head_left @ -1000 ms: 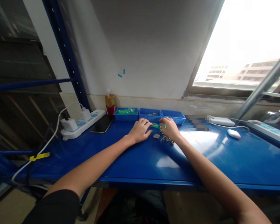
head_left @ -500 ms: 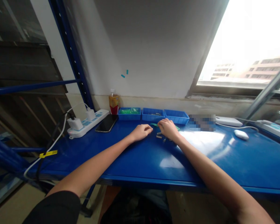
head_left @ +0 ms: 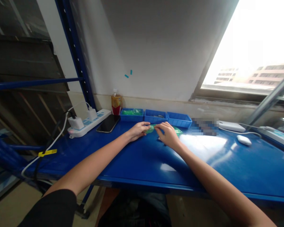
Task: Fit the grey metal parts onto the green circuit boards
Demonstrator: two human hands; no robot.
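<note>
Between my two hands is a small green plastic bag (head_left: 150, 128). My left hand (head_left: 139, 130) pinches its left side, thumb and fingers on it. The fingertips of my right hand (head_left: 167, 134) close on its right edge. Another green bag (head_left: 178, 130) lies on the table just beyond my right hand, partly covered by it. Small metal parts on the table are mostly hidden under my right hand. Behind are three blue trays: the left one (head_left: 132, 119) holds green bags, the middle one (head_left: 155, 121) small metal pieces, and the right one (head_left: 179, 124) shows a bare inside.
On the blue table (head_left: 137, 164), a phone (head_left: 108, 123), a power strip (head_left: 91, 123) with plugs and a bottle (head_left: 116, 102) are at the left. To the right are a pixelated patch, a white device (head_left: 232, 126), a white case (head_left: 244, 140) and another power strip (head_left: 279, 135).
The green bag has come between both hands, and my left hand now grips its left side. My right hand has shifted slightly left. The camera view has moved a little.
</note>
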